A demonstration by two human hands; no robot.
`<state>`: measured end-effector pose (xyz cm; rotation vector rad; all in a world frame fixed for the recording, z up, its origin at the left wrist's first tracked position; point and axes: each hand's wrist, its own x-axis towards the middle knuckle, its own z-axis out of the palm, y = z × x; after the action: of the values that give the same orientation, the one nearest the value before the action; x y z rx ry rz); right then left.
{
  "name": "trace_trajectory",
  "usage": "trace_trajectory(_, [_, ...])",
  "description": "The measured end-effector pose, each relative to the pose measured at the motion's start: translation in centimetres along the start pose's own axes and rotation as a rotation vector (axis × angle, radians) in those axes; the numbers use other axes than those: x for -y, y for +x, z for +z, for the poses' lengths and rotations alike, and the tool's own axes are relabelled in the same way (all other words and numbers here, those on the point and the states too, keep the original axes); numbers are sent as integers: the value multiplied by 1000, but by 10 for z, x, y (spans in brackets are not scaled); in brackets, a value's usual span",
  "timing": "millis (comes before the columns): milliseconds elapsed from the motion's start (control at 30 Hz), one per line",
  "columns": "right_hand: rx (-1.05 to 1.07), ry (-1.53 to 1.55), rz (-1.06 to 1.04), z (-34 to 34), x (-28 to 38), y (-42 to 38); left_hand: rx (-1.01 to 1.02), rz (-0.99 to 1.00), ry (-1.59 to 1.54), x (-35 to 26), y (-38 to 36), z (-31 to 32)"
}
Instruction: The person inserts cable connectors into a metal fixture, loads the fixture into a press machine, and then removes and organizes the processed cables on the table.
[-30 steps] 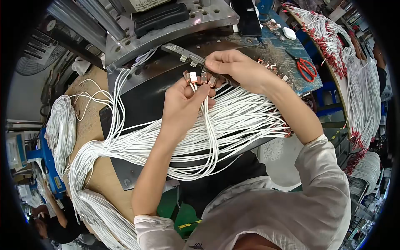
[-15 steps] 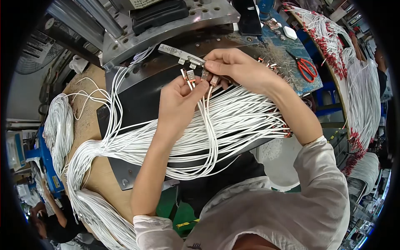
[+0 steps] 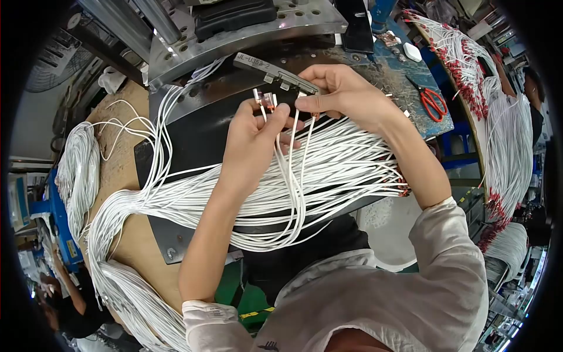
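Note:
My left hand (image 3: pixel 252 141) is closed around several white USB cables; their metal USB plugs (image 3: pixel 268 101) stick up past the thumb and fingertips. My right hand (image 3: pixel 347 97) grips the right end of a narrow metal fixture bar (image 3: pixel 253 62) marked with lettering, tilted down to the right. Small metal tabs or plugs (image 3: pixel 268 78) show along the bar's lower edge. One cable's plug end is at the right thumb, against the bar; whether it is seated is hidden by the fingers. Beneath both hands lies a thick bundle of white cables (image 3: pixel 334 170).
Behind the hands stands a metal press plate (image 3: pixel 305 23) with posts. Red-handled scissors (image 3: pixel 433 104) lie on the blue worn surface at right. More white cable bundles hang at the right (image 3: pixel 510 141) and left (image 3: pixel 82 170). Another person (image 3: pixel 73 299) is at lower left.
The right hand and the bar have moved slightly right and down. The hands are farther apart, and one cable's plug has moved from the left fingers to the bar at the right thumb.

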<state>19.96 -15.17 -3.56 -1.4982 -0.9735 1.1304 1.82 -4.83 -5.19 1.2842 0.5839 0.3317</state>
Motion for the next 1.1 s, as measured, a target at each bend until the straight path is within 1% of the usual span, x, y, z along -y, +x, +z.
trace_trajectory(33, [-9,-38,-7,-1,2,-1,1,-8,29,0,-2,0])
trace_trajectory(67, [-49,26,7,-3,1,1,4,-16,60,-1,-5,0])
trace_trajectory(100, [-40,20,-13,-4,1,1,8,-27,93,-1,-7,0])
trace_trajectory(233, [-13,-6,-52,-4,-1,-2,33,-28,5,0,-5,-1])
trace_trajectory(300, [2,-27,-65,-4,-1,0,38,-68,-46,-4,-5,1])
trace_trajectory(333, [60,-31,-66,-6,-2,1,44,-74,-68,-5,-5,1])
trace_trajectory(400, [62,-69,-56,-3,2,-2,47,-93,-110,-5,-4,0])
trace_trajectory(700, [16,24,-48,-1,2,-1,15,-60,-138,-4,-3,-2])
trace_trajectory(800, [26,-6,-88,-2,0,-1,23,-9,-175,-2,-4,-3])
trace_trajectory(933, [-82,-74,-60,0,5,-3,46,-13,-146,-3,-4,-2])
trace_trajectory(1100, [-54,-68,-62,-3,4,-2,35,11,-119,2,-4,-4])
